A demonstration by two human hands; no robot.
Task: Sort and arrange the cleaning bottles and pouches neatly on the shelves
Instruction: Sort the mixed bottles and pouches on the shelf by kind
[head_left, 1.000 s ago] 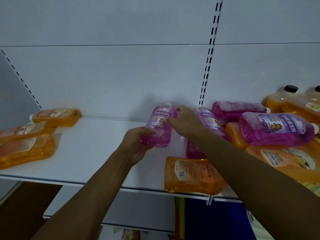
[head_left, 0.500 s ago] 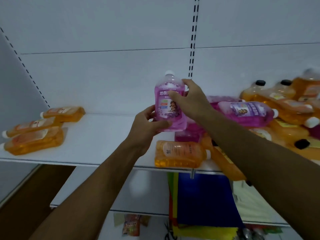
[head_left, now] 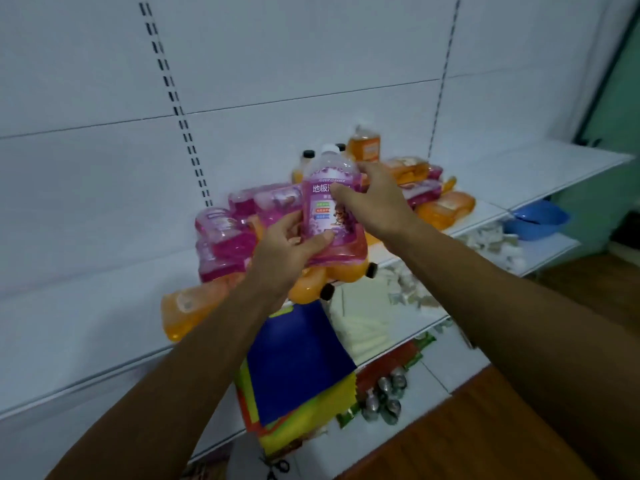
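Head camera: both bare forearms reach in from the bottom edge, meeting at centre frame over a messy shelf.
Purple bottle [head_left: 327, 206]: held upright at centre frame, white cap on top, label with Chinese lettering facing us, lifted in front of the pile rather than standing on the shelf.
Left hand [head_left: 285, 251]: fingers curled round the bottle's base, thumb pressed across the lower label, a firm grasp from below and to the left.
Right hand [head_left: 375, 199]: wrapped round the bottle's right side, thumb lying over the label's upper part, other fingers gone behind it; clearly gripping too.
Purple pile [head_left: 239, 230]: pink-purple bottles lying on their sides, stacked on one another, just left of the held bottle at mid-frame.
Orange pouch [head_left: 192, 306]: lying flat near the shelf's front edge, lower left of the hands, apart from the purple stack above it.
Orange bottles with black caps [head_left: 341, 277]: tipped over directly below the held bottle, caps poking out over the shelf's front.
Back of the heap [head_left: 369, 147]: one orange bottle upright against the white rear panel, more orange and purple packs jumbled to the right of the hands.
Shelf [head_left: 86, 323]: white, running from lower left up to the right edge, its left stretch bare.
Lower shelf: blue and yellow sheets [head_left: 294, 368] stacked under the hands; a blue basin [head_left: 536, 220] at far right.
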